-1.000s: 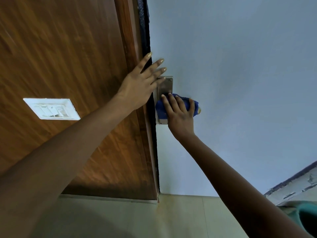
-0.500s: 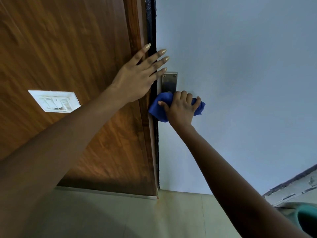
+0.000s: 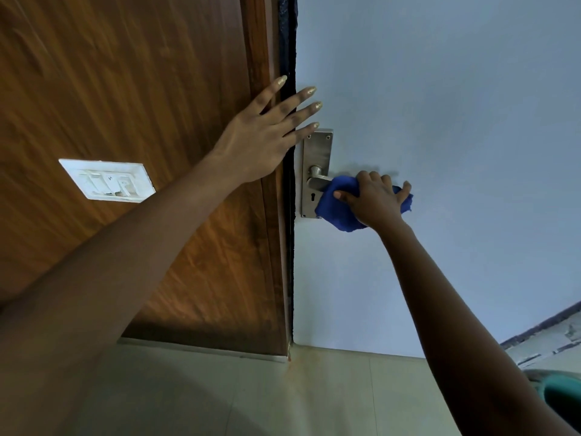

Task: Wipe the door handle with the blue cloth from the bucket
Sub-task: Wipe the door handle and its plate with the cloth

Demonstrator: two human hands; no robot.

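A steel door handle (image 3: 318, 180) juts from a tall metal plate (image 3: 317, 151) with a keyhole, on the pale blue door (image 3: 440, 105). My right hand (image 3: 374, 199) is shut on the blue cloth (image 3: 334, 209), wrapped over the lever's outer part; only the lever's base shows. My left hand (image 3: 261, 136) lies flat with fingers spread across the brown wooden frame (image 3: 261, 42) and the door's edge, just up and left of the plate.
A white switch plate (image 3: 108, 180) is set in the brown wooden panel at left. Pale floor tiles (image 3: 314, 398) run along the bottom. The teal rim of a bucket (image 3: 559, 391) shows at the lower right corner, beside a worn ledge (image 3: 550, 338).
My right hand has slid the cloth to the right along the lever, uncovering the plate, keyhole and lever base. My left hand stays pressed on the frame.
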